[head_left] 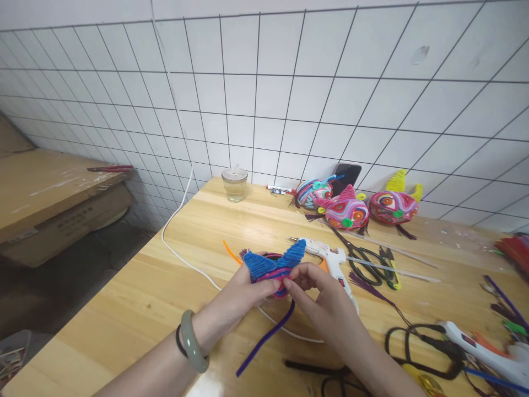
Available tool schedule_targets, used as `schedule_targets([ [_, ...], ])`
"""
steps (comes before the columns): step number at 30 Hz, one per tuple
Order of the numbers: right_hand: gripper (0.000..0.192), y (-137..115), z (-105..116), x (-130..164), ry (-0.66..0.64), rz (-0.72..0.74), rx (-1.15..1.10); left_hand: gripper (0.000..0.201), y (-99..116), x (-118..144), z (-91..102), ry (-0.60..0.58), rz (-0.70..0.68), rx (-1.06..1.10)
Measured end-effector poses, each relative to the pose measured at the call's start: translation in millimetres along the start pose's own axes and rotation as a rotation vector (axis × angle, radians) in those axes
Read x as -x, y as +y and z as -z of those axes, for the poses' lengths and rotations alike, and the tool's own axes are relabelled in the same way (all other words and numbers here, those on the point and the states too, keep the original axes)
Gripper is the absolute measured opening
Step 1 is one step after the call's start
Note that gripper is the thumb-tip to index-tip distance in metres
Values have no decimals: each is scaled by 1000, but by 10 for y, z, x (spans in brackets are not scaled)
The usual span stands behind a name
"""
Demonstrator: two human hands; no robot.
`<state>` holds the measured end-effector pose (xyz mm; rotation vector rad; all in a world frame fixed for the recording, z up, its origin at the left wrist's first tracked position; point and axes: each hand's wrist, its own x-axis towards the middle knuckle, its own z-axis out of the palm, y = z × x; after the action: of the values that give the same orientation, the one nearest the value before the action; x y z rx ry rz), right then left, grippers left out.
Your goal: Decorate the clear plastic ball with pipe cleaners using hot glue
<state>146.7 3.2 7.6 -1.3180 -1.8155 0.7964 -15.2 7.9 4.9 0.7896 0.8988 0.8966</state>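
Observation:
Both hands meet over the table around a small craft animal head [270,271] wound from pipe cleaners, pink and blue with two pointed blue ears. My left hand [247,286] is wrapped around its left side, thumb pressed on the front. My right hand [316,289] pinches at the right front, thumb and forefinger close together; the wound surface lies under these fingertips. From beneath hangs a purple pipe cleaner [266,342], its lower end free. An orange pipe cleaner [231,251] sticks out behind my left hand. The front of the head is partly hidden by my fingers.
Beyond my right hand lie a white glue gun [336,259], black scissors [363,259] and glue sticks [394,270]. Finished-looking craft heads [345,212] stand by the wall near a phone [347,175]. A glass [235,184] is at the back left. A second glue gun [479,350] lies right.

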Motion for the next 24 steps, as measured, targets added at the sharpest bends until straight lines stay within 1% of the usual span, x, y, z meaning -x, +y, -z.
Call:
schedule_targets([
  [6,15,35,-13,1,-16,-18,30,36,-4,-7,-32,15,-42,-13],
  [9,14,51,-12,9,7,11,71,32,4,8,-33,24,-18,-14],
  [11,14,53,-10,14,22,33,94,28,7,18,-33,10,-4,16],
  [14,14,43,-2,20,31,56,133,26,13,27,-39,-13,-8,57],
  [17,15,25,6,29,34,86,177,24,29,34,-58,-9,-13,77],
  [20,14,7,7,42,73,151,257,28,41,45,-78,-6,-10,81],
  [24,10,17,-1,60,194,346,455,34,18,52,-85,31,-15,57],
])
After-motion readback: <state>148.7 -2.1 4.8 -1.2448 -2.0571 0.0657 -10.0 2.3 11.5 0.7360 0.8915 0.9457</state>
